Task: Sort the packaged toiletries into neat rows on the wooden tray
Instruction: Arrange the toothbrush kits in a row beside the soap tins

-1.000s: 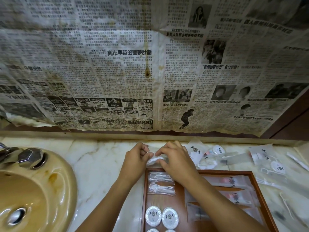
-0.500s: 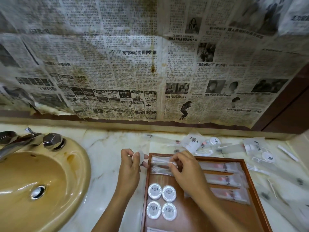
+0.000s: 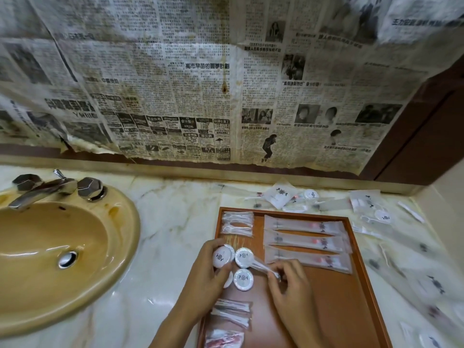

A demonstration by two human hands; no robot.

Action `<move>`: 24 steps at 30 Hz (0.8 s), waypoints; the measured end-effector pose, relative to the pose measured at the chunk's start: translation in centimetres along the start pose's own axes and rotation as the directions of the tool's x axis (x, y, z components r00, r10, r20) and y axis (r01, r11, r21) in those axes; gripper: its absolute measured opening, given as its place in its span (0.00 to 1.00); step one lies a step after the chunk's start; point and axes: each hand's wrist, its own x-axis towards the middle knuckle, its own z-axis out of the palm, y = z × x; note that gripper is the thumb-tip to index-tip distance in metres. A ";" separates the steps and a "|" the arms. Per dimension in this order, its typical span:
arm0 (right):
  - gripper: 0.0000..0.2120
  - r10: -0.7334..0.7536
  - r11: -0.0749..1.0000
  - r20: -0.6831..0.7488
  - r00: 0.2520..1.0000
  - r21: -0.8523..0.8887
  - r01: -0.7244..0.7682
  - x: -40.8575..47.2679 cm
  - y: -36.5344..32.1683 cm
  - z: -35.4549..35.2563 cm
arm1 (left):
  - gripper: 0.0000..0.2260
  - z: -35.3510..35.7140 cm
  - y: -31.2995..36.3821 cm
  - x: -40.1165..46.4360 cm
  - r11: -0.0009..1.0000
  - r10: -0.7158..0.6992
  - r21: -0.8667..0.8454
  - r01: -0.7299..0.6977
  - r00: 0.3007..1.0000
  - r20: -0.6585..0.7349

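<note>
Left hand (image 3: 206, 270) grips round white wrapped soap disc (image 3: 222, 256) at left edge of rectangular wooden tray (image 3: 351, 285), beside three matching discs. Right hand (image 3: 288, 285) pinches clear thin sachet (image 3: 261, 266), long axis slanting up-left over discs. Floss-pick row lies beyond, tray's far-left corner; right hand nearer.

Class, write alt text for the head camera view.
Left hand holds a round white packet over a wooden tray; right hand pinches a clear sachet. Three long packets lie in rows.
</note>
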 end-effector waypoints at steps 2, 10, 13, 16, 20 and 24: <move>0.11 -0.004 1.000 0.014 1.000 -0.027 0.004 -0.6 0.2 0.2 | 0.19 0.2 0.0 -0.5 0.998 0.039 0.047 -0.036 0.997 -0.064; 0.10 -0.041 0.987 -0.025 0.999 -0.156 0.036 -0.9 0.6 1.0 | 0.20 1.5 -0.9 -1.5 0.989 0.111 0.124 -0.084 0.967 -0.229; 0.08 -0.035 0.979 -0.008 0.999 -0.200 0.032 -1.1 0.7 1.2 | 0.21 2.3 -1.3 -1.8 0.993 0.093 0.096 -0.069 0.955 -0.282; 0.06 -0.043 0.975 0.005 0.999 -0.217 0.043 -1.2 0.8 1.3 | 0.22 3.0 -1.7 -2.1 0.995 0.091 0.073 -0.070 0.934 -0.345; 0.07 -0.050 0.972 0.005 0.999 -0.230 0.050 -1.3 0.8 1.4 | 0.21 3.3 -1.9 -2.3 0.995 0.085 0.087 -0.055 0.917 -0.390; 0.09 -0.037 0.969 -0.002 0.999 -0.246 0.036 -1.2 0.9 1.6 | 0.22 3.4 -2.1 -2.1 0.985 0.126 0.160 -0.071 0.922 -0.366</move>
